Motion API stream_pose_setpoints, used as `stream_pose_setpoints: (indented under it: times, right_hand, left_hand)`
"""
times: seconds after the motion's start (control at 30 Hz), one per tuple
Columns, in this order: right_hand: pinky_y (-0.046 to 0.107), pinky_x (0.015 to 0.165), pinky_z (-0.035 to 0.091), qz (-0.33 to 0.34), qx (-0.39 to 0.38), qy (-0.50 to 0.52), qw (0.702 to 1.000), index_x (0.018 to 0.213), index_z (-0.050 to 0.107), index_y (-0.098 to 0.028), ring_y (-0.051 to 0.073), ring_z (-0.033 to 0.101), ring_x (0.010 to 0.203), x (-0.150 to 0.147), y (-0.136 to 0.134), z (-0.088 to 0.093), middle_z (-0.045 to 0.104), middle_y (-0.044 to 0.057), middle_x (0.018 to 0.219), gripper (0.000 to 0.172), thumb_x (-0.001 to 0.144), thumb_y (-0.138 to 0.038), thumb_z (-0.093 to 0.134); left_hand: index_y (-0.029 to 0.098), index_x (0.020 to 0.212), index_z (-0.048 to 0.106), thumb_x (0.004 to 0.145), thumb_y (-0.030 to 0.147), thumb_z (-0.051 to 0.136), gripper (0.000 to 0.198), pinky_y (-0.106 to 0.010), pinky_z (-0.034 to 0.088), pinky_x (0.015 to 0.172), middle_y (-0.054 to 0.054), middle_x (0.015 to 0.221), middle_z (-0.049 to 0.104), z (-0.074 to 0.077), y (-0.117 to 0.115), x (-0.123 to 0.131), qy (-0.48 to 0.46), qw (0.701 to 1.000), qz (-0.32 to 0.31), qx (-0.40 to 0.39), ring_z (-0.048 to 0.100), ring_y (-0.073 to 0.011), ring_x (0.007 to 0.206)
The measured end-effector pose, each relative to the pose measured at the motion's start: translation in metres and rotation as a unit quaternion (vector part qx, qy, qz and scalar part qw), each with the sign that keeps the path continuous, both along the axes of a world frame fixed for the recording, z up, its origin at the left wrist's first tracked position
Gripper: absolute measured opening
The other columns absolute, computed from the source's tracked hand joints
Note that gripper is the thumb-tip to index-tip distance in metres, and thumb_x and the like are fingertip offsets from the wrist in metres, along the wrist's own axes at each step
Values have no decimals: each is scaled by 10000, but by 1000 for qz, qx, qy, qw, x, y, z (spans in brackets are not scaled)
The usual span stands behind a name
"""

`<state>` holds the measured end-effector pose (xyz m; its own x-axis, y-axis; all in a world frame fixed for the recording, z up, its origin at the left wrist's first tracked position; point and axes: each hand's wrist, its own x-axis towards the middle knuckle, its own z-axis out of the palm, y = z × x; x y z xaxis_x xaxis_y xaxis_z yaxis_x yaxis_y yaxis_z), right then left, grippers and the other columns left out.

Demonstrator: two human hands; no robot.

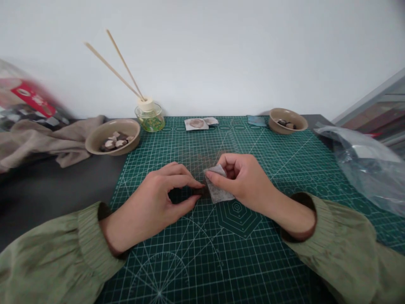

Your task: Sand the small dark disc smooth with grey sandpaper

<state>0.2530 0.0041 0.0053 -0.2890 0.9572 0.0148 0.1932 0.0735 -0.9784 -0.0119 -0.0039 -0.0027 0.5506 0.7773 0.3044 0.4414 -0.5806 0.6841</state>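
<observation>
My right hand (pixel 241 179) is closed on a small grey fabric piece (pixel 218 192), pinching it between thumb and fingers just above the green cutting mat (pixel 221 253). My left hand (pixel 161 198) is beside it, fingertips pinched together close to the left edge of the fabric piece; what lies between those fingertips is too small to make out. Both sleeves are olive green.
A tan bowl (pixel 95 145) with shell-like pieces sits at the mat's far left, a smaller bowl (pixel 297 124) at far right. A reed diffuser jar (pixel 149 116), small patches (pixel 198 123), a blue scrap (pixel 257 120), beige cloth (pixel 47 141) and a clear plastic bag (pixel 367 164) surround the mat.
</observation>
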Motion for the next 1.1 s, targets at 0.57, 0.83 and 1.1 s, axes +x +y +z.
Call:
stream_pose_setpoints:
  times: [0.57,0.83,1.1]
  right_hand:
    - [264,510,354,51,-11,-45,998,755,626,-274,109,430,555,-6,-14,2,542,-89,614,393,952,-319,963]
    - [275,512,365,30,34,-68,997,746,611,-284,105,422,543,-8,-19,2,527,-91,613,353,981,-295,874]
    - [266,474,330,4,3,-27,1000,725,616,-276,100,392,536,-10,-20,9,528,-87,607,504,975,-344,1048]
  left_hand:
    - [333,972,967,987,237,898,118,-334,628,781,39,937,936,1,-4,0,-16,998,47,-46,847,-199,884]
    - [322,911,929,994,242,928,115,-331,576,724,49,869,870,0,-6,1,-28,996,56,-62,780,-174,799]
    - [344,959,956,974,254,901,106,-335,607,709,44,911,914,1,-9,2,-32,994,75,-68,815,-189,798]
